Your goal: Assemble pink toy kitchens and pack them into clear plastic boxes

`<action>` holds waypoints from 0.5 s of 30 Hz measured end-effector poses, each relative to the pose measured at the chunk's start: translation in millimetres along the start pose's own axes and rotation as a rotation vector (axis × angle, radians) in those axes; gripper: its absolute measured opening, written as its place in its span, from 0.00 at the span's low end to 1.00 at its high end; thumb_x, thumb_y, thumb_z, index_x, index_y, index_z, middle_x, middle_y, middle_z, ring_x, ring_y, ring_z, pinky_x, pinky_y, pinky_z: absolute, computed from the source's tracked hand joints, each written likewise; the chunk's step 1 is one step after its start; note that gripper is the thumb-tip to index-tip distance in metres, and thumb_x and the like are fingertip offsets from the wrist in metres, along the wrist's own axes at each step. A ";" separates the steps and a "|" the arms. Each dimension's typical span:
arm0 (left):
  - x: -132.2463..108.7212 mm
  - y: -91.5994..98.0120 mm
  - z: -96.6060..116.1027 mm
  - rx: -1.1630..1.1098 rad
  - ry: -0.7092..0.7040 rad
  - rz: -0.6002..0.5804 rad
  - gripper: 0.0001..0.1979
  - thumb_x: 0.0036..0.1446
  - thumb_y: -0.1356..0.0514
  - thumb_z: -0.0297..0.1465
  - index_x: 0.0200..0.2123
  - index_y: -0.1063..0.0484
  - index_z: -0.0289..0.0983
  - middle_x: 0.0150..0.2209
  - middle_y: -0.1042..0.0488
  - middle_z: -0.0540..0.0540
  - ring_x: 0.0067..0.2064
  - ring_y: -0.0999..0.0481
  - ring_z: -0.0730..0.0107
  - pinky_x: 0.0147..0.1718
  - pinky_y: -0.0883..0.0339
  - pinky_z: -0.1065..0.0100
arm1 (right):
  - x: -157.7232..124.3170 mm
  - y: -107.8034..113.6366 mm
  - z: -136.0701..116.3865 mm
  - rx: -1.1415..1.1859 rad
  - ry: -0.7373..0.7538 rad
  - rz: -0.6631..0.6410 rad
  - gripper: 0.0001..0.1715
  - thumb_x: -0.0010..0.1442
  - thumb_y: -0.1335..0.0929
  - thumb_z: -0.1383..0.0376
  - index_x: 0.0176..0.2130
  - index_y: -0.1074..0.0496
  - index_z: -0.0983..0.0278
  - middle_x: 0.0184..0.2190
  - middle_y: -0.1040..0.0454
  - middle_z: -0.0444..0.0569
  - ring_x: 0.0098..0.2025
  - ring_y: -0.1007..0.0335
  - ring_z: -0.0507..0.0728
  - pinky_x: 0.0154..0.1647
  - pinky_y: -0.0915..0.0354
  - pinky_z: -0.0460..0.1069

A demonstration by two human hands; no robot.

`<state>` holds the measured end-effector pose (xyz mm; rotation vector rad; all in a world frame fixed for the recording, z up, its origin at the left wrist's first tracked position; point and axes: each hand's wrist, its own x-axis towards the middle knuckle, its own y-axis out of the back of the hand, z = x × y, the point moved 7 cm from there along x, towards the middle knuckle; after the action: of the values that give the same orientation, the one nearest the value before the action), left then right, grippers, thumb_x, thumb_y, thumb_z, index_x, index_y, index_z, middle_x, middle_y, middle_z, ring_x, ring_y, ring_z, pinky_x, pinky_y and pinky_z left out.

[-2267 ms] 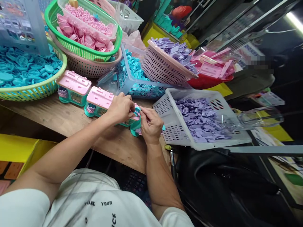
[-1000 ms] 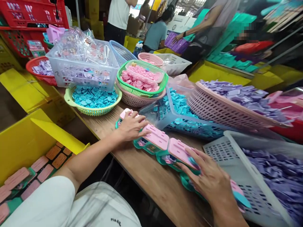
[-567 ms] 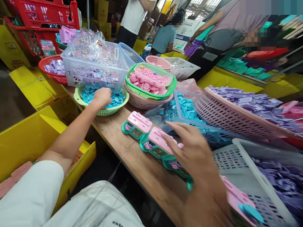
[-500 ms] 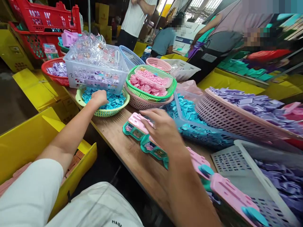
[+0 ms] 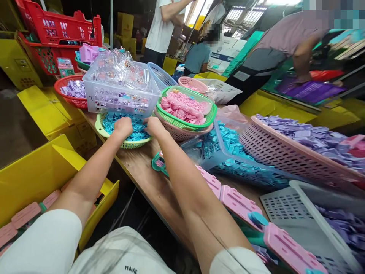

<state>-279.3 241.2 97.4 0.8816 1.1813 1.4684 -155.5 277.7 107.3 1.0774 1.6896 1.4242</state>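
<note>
My left hand [image 5: 123,128] is closed, fingers curled down among small round blue plastic pieces [image 5: 137,133]. These fill a yellow-green basket [image 5: 99,126]. At the basket's right side is my right hand [image 5: 154,126], also closed, its fingertips at the blue pieces. I cannot make out what either hand grips. Below my right forearm, a row of pink-and-teal plastic toys [image 5: 241,201] runs along the wooden table [image 5: 142,167]. One toy toward the near end has a blue disc [image 5: 258,219] on it. My forearm partly covers the row.
Behind the basket stands a clear bin [image 5: 119,99] heaped with plastic packages. A green basket [image 5: 186,123] of pink pieces and a pink basket [image 5: 285,152] of purple pieces are to the right. A yellow carton [image 5: 34,167] sits left, below the table. Other people work beyond.
My right hand has moved from above the toys, forward and left, to the basket of blue pieces. My left hand has stayed in that basket. The view has shifted slightly.
</note>
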 end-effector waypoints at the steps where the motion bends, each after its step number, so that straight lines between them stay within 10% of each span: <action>1: 0.6 1.5 -1.5 -0.006 0.007 0.030 0.20 0.59 0.40 0.31 0.53 0.23 0.30 0.53 0.23 0.29 0.56 0.24 0.45 0.52 0.30 0.57 | 0.9 2.3 1.6 0.011 0.007 0.013 0.23 0.60 0.32 0.75 0.55 0.23 0.69 0.50 0.21 0.60 0.52 0.26 0.61 0.55 0.33 0.51; 7: 8.4 14.3 -9.8 -0.308 -0.131 0.190 0.15 0.62 0.42 0.32 0.49 0.21 0.36 0.48 0.19 0.45 0.48 0.24 0.64 0.50 0.32 0.65 | -37.1 49.1 14.8 0.163 0.033 0.312 0.19 0.64 0.33 0.70 0.54 0.24 0.69 0.49 0.22 0.56 0.52 0.27 0.61 0.59 0.34 0.54; 11: -16.2 35.4 5.4 -0.502 -0.308 0.265 0.17 0.64 0.44 0.31 0.53 0.24 0.34 0.40 0.20 0.49 0.38 0.28 0.74 0.45 0.29 0.67 | -166.7 77.1 36.4 0.327 0.118 0.596 0.17 0.68 0.35 0.65 0.54 0.25 0.66 0.45 0.22 0.54 0.46 0.25 0.58 0.53 0.31 0.52; 15: -80.0 32.8 75.4 -0.605 -0.625 0.246 0.13 0.60 0.39 0.33 0.46 0.21 0.38 0.41 0.23 0.48 0.37 0.27 0.73 0.40 0.29 0.69 | -303.5 25.7 61.7 0.353 0.090 0.473 0.14 0.69 0.35 0.64 0.52 0.24 0.60 0.38 0.24 0.49 0.36 0.26 0.54 0.38 0.28 0.48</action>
<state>-199.2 180.0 152.2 0.9658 0.1517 1.4617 35.4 32.6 116.3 1.7211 1.8782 1.5001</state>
